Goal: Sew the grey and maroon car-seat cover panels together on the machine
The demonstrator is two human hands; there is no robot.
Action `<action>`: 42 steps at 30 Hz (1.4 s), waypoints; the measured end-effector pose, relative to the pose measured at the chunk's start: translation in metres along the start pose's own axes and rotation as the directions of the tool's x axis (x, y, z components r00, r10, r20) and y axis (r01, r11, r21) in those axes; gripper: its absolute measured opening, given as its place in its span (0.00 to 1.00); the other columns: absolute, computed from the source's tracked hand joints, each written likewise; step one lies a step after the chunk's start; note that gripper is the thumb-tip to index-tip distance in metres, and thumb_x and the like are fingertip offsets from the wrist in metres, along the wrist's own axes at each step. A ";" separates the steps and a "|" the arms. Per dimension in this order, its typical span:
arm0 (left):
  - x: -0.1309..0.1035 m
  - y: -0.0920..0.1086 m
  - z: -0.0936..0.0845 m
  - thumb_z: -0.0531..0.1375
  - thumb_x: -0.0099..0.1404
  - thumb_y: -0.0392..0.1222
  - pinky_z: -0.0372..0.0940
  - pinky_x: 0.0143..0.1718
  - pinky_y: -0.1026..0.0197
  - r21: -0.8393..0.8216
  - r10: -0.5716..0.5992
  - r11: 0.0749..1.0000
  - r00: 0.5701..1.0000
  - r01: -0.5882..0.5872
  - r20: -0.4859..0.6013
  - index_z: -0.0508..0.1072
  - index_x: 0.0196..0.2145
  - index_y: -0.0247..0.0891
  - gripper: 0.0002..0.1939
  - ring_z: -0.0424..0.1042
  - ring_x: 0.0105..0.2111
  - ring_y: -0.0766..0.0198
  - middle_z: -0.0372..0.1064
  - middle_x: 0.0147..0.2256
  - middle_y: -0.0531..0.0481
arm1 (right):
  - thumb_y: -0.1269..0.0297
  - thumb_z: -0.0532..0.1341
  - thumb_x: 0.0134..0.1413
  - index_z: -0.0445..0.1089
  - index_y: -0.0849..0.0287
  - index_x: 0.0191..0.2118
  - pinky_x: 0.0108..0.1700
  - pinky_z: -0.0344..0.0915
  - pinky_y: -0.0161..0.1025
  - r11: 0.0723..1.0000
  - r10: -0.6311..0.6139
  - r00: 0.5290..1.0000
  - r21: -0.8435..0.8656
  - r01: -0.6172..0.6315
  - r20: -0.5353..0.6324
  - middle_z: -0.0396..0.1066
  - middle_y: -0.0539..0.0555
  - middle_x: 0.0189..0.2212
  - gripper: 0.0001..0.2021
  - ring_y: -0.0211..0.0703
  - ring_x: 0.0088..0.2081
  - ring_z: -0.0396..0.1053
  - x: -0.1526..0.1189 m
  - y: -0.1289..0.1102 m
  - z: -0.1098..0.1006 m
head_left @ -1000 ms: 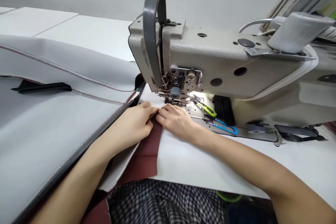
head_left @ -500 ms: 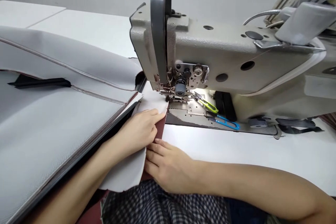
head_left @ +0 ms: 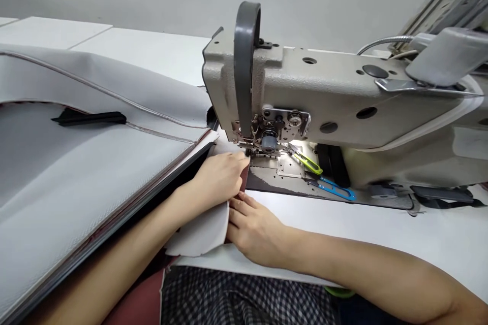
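layered fabric under left hand, fingertips pinching its edge; right hand flattened, fingers together, on it.

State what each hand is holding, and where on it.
The left hand holds the maroon-and-grey panel by its edge near the sewing machine; the right hand, that edge farther from the machine. Fingertips partly hidden.

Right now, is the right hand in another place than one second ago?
Yes. Judged against the sewing machine, the right hand has moved away from it, toward the near edge of the table.
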State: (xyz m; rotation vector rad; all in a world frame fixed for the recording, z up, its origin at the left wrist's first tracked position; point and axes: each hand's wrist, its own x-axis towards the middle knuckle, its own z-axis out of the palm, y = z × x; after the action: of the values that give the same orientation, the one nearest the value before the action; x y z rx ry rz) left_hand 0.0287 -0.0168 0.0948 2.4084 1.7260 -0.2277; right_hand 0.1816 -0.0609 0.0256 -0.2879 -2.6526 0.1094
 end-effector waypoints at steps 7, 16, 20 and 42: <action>0.013 0.009 -0.024 0.52 0.58 0.28 0.63 0.32 0.56 0.068 -0.067 0.996 0.995 0.062 0.074 0.74 0.32 0.34 0.12 0.74 0.35 0.51 0.72 0.33 0.41 | 0.71 0.55 0.64 0.75 0.64 0.45 0.63 0.60 0.52 0.999 0.031 0.999 0.016 -0.031 0.010 0.74 0.59 0.47 0.12 0.53 0.52 0.68 0.000 0.020 0.000; -0.068 0.026 0.015 0.48 0.60 0.27 0.66 0.47 0.56 -0.310 -0.193 0.932 0.981 0.189 0.017 0.66 0.59 0.40 0.30 0.70 0.44 0.57 0.69 0.45 0.46 | 0.73 0.55 0.63 0.74 0.74 0.45 0.60 0.63 0.44 0.995 -0.070 0.997 0.066 0.071 -0.027 0.75 0.66 0.46 0.13 0.53 0.54 0.67 -0.011 0.001 -0.010; -0.067 0.019 0.023 0.48 0.61 0.29 0.65 0.48 0.56 -0.349 -0.149 0.927 0.989 0.138 -0.005 0.70 0.56 0.40 0.28 0.69 0.44 0.58 0.70 0.43 0.47 | 0.72 0.56 0.62 0.74 0.72 0.47 0.62 0.63 0.44 0.996 -0.040 0.999 0.076 0.039 0.012 0.75 0.65 0.46 0.13 0.52 0.55 0.67 -0.008 0.003 -0.009; -0.007 -0.006 0.007 0.51 0.58 0.30 0.65 0.41 0.57 -0.176 -0.063 0.983 0.994 0.047 -0.089 0.74 0.42 0.40 0.18 0.72 0.42 0.56 0.73 0.39 0.48 | 0.75 0.55 0.58 0.75 0.66 0.41 0.57 0.66 0.42 0.997 0.052 0.998 0.050 -0.051 -0.020 0.76 0.60 0.44 0.12 0.47 0.51 0.70 -0.002 0.029 -0.001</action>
State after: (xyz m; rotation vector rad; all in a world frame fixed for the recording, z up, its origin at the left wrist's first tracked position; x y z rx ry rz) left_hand 0.0209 -0.0228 0.0895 2.2823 1.7734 0.0304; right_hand 0.1892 -0.0334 0.0221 -0.3389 -2.6181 0.1877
